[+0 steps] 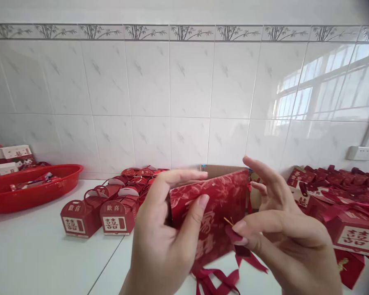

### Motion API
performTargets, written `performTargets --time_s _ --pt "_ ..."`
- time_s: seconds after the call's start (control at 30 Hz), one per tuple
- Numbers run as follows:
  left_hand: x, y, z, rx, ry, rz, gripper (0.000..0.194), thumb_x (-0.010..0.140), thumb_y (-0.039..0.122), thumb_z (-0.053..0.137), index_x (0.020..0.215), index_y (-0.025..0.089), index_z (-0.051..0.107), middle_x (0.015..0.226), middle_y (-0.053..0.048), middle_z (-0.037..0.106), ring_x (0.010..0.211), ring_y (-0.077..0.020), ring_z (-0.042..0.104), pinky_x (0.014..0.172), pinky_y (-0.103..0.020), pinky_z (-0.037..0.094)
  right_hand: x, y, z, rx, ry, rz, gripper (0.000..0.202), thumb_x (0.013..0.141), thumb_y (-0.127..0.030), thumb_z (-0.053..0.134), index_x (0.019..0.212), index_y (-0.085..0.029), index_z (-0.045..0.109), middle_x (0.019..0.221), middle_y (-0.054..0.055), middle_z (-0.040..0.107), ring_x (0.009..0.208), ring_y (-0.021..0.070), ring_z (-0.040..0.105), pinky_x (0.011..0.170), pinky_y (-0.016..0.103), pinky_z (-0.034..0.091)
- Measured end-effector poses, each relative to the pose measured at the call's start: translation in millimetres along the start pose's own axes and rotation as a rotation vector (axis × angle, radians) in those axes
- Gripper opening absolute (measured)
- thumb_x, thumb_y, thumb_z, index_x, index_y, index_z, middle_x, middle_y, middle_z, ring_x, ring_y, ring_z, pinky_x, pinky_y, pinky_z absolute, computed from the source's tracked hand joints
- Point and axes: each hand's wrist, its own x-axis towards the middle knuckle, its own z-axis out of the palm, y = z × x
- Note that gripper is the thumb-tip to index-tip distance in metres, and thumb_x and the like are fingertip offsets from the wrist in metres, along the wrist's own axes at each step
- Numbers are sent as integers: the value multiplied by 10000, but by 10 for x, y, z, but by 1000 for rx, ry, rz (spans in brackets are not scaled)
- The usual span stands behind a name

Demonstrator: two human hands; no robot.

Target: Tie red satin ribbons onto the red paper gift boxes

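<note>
My left hand [166, 229] grips the left side of a red gift bag [217, 213] with gold characters and a flower pattern, thumb on its front face. My right hand [283, 229] pinches a small dark red ribbon piece [233, 237] with a gold thread end at the bag's right side. Dark red ribbons [221, 278] hang below the bag onto the white counter [33, 258].
Several small red handled boxes [98, 213] stand in rows at centre left. A red plastic basket [27, 186] sits far left. A cardboard box [224, 169] stands behind the bag. A heap of red bags [341, 205] lies at right. The tiled wall carries a socket [361, 153].
</note>
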Motion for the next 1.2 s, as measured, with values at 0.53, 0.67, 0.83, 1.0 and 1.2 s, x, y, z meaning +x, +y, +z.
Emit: performTargets --time_s 0.53,0.67,0.83,1.0,1.2 --pt "27 -80 121 113 -14 160 186 768 79 633 918 168 698 876 -17 689 805 -101 643 746 -170 538 -21 114 -50 314 -1 244 176 767 -127 698 855 -279 717 854 12 689 751 133 648 611 190 550" --pt "18 -72 145 69 -37 168 183 763 98 637 927 159 693 896 -27 689 814 -104 651 751 -157 549 24 155 -67 420 -108 393 156 783 -147 691 853 -285 712 823 9 678 692 111 636 566 174 535" --pt "10 -80 153 25 -50 216 200 740 83 652 926 147 688 885 -24 691 810 -95 655 754 -138 551 34 124 -97 496 -108 559 73 757 -182 722 790 -245 710 768 11 644 492 43 515 381 123 392" --pt "45 -127 151 59 -34 231 207 722 106 701 923 153 697 882 -13 709 822 -92 666 772 -126 551 62 203 -154 520 -209 536 68 767 -177 713 799 -237 722 702 10 625 529 48 512 424 123 395" --pt "92 -199 163 82 -44 219 220 693 156 751 907 182 711 869 -1 720 793 -108 681 713 -145 575 107 294 -197 525 -317 541 59 789 -175 694 806 -221 726 670 -2 611 531 37 497 444 122 386"
